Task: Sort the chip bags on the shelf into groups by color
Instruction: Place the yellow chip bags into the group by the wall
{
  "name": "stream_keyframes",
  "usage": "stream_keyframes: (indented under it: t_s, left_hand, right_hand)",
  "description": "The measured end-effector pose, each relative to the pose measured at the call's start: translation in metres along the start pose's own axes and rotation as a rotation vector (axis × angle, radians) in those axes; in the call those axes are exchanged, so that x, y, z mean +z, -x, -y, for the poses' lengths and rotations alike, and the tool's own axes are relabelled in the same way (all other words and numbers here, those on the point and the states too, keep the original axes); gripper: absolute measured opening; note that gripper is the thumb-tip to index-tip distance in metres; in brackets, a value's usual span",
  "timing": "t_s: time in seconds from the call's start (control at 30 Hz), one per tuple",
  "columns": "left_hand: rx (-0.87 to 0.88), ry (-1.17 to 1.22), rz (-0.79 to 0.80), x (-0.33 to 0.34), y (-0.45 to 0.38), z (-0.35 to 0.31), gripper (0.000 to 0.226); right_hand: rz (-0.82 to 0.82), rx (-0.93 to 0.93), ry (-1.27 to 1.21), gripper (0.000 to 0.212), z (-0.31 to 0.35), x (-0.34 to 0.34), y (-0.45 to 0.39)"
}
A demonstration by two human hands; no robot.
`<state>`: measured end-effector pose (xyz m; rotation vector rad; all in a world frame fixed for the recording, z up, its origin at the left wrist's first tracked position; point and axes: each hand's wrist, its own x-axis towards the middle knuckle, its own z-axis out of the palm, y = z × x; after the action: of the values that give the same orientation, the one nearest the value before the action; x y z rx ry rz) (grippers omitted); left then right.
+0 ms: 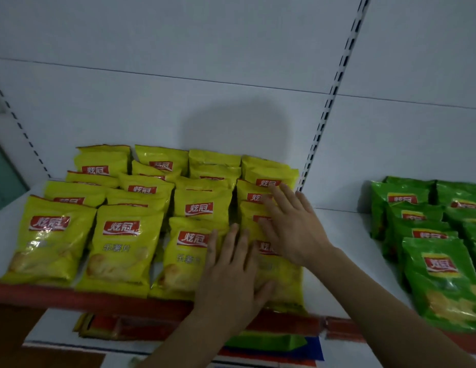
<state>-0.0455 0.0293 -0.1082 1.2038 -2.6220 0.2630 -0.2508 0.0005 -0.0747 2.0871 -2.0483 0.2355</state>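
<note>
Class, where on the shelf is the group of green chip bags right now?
In the head view, the green chip bags sit at the right end of the white shelf, across a bare gap from the yellow chip bags on the left.

We record one head-worn view only, looking forward and down, close upon the white shelf (335,235) at arm's reach, its back panel (205,62) filling the upper frame.

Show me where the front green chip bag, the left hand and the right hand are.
front green chip bag (444,282), head view, middle of the bag's face.
left hand (229,277), head view, back of the hand.
right hand (292,224), head view, back of the hand.
</note>
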Motion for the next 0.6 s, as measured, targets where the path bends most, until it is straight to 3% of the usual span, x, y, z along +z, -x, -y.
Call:
stream_keyframes:
  t_s: [0.17, 0.4, 0.6]
  left_hand:
    - [-0.101, -0.099, 0.029, -0.002, 0.002, -0.009, 0.08]
    - [-0.092, -0.048, -0.043, -0.009, 0.001, -0.024, 0.065]
    - [-0.083, -0.03, 0.033, 0.003, -0.005, -0.028, 0.076]
  right_hand:
    - [0.065, -0.05, -0.002, 0.075, -0.003, 0.014, -0.002]
    - [-0.068, -0.038, -0.016, 0.075, -0.013, 0.001, -0.019]
    - [0.052, -0.022, 0.051, 0.084, -0.011, 0.007, -0.037]
